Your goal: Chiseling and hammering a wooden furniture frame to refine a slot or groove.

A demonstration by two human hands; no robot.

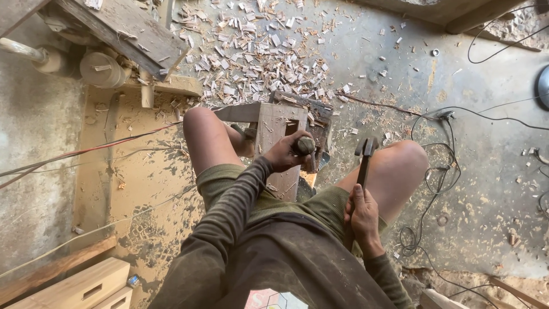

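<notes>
Head view looked down on a seated person with a wooden workpiece (275,129) standing between the knees. The left hand (284,153) was wrapped tight round the handle of a chisel (303,146) set against the wood, close by a dark slot in its face. The right hand (362,218) gripped a hammer (365,154) firmly by its handle, head raised beside the right knee, apart from the chisel. Wood chips (260,57) already littered the floor (486,171) beyond; judging by that, cutting seemed well under way, the slot unfinished.

rough wooden block (278,123), dark matt metal hammer (365,150), pale wood chips (257,51), dusty concrete floor (492,171)
</notes>
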